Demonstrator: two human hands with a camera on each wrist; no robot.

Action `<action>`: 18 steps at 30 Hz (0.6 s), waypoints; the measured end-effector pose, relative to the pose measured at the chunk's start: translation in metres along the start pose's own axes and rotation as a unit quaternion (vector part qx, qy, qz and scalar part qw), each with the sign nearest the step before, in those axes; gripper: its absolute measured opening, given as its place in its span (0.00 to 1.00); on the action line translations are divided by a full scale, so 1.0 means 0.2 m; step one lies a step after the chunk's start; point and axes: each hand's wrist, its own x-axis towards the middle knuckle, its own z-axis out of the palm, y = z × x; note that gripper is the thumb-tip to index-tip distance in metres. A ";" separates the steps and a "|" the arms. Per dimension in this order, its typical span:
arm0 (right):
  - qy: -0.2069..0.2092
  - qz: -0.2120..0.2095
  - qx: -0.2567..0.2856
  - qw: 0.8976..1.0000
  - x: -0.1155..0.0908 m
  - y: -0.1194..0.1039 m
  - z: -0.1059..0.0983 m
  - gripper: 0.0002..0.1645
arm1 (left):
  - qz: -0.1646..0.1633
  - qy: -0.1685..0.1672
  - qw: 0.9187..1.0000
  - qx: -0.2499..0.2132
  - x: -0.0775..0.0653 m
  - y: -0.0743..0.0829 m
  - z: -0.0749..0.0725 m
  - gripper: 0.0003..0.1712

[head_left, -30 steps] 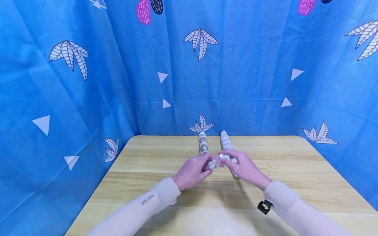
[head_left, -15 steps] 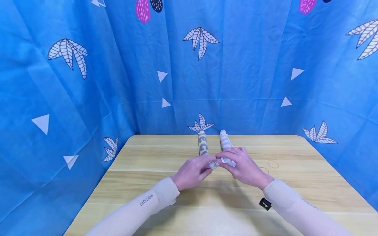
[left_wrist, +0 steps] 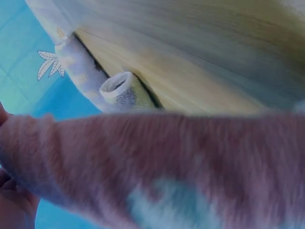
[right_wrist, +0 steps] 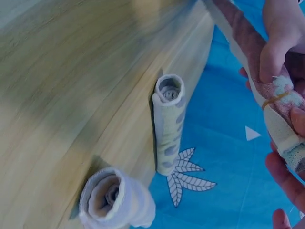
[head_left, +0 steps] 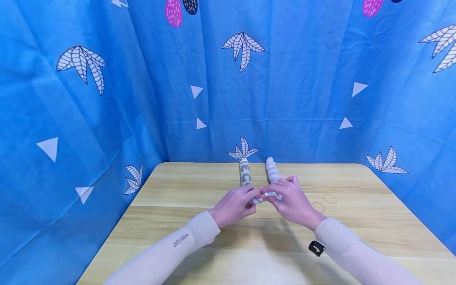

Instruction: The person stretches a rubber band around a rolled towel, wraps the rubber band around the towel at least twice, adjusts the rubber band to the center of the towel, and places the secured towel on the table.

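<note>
My left hand and right hand meet above the middle of the table, both gripping one rolled towel. This held towel is pinkish-brown with pale teal patches and spans the left wrist view. A thin rubber band circles it between the hands in the right wrist view. There the left hand's thumb lies along the roll, and the right hand's fingers are around its paler end. From the head view, the hands cover most of the roll.
Two more rolled towels lie behind the hands: a cream one with grey shapes and a lilac-and-white striped one. Two loose rubber bands lie on the wooden table at right. A blue patterned curtain surrounds the table's back and sides.
My right hand has shifted slightly left and its fingers have drawn in over the held towel's end, closer to the left hand. Less of the roll shows between them. The left hand barely moves.
</note>
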 end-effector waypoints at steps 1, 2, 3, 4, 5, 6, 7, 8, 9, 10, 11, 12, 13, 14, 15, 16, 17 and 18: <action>-0.002 0.003 0.000 1.000 0.00 0.00 0.00 0.14 | 0.003 -0.001 1.000 0.002 0.00 -0.01 0.00 0.11; -0.004 0.006 0.002 1.000 0.01 0.00 0.00 0.14 | 0.006 -0.002 1.000 0.004 0.00 -0.01 0.01 0.11; -0.007 0.009 0.004 1.000 0.01 0.00 0.01 0.14 | 0.011 -0.002 1.000 0.007 -0.01 -0.02 0.01 0.11; -0.010 0.013 0.009 1.000 0.01 0.00 0.01 0.14 | 0.016 -0.003 1.000 0.010 -0.01 -0.02 0.01 0.11; -0.014 0.018 0.014 1.000 0.01 -0.01 0.01 0.13 | 0.022 -0.003 1.000 0.011 -0.02 -0.03 0.01 0.11; -0.019 0.026 0.022 0.999 0.01 -0.01 0.02 0.13 | 0.027 -0.004 1.000 0.011 -0.02 -0.04 0.01 0.11; -0.023 0.035 0.031 0.999 0.01 -0.01 0.02 0.12 | 0.033 -0.004 0.999 0.011 -0.03 -0.04 0.01 0.11; -0.027 0.046 0.043 0.998 0.02 -0.01 0.02 0.12 | 0.040 -0.005 0.999 0.012 -0.03 -0.05 0.00 0.10; -0.032 0.058 0.054 0.996 0.02 -0.01 0.02 0.11 | 0.046 -0.005 0.999 0.009 -0.03 -0.05 0.00 0.10; -0.038 0.073 0.067 0.994 0.02 -0.01 0.03 0.11 | 0.049 -0.007 0.999 0.005 -0.04 -0.06 0.00 0.11; -0.045 0.088 0.080 0.992 0.02 -0.01 0.03 0.10 | 0.049 -0.010 0.999 -0.001 -0.04 -0.06 0.00 0.11; -0.055 0.107 0.100 0.988 0.02 -0.01 0.03 0.10 | 0.046 -0.015 0.999 -0.009 -0.04 -0.07 0.00 0.11; -0.064 0.125 0.116 0.983 0.03 -0.01 0.02 0.10 | 0.040 -0.020 0.999 -0.020 -0.04 -0.07 -0.01 0.11; -0.074 0.144 0.134 0.978 0.03 -0.01 0.01 0.10 | 0.030 -0.026 0.999 -0.033 -0.03 -0.07 -0.01 0.11; -0.084 0.162 0.150 0.972 0.03 -0.01 0.01 0.10 | 0.019 -0.034 0.998 -0.050 -0.03 -0.07 -0.01 0.12; -0.094 0.179 0.166 0.965 0.04 -0.01 0.00 0.11 | 0.005 -0.043 0.997 -0.068 -0.03 -0.07 -0.01 0.11; -0.101 0.188 0.177 0.961 0.04 -0.01 -0.01 0.11 | -0.013 -0.050 0.994 -0.092 -0.03 -0.07 -0.01 0.12; -0.106 0.189 0.186 0.958 0.04 -0.01 -0.02 0.12 | -0.032 -0.058 0.991 -0.117 -0.03 -0.07 -0.02 0.12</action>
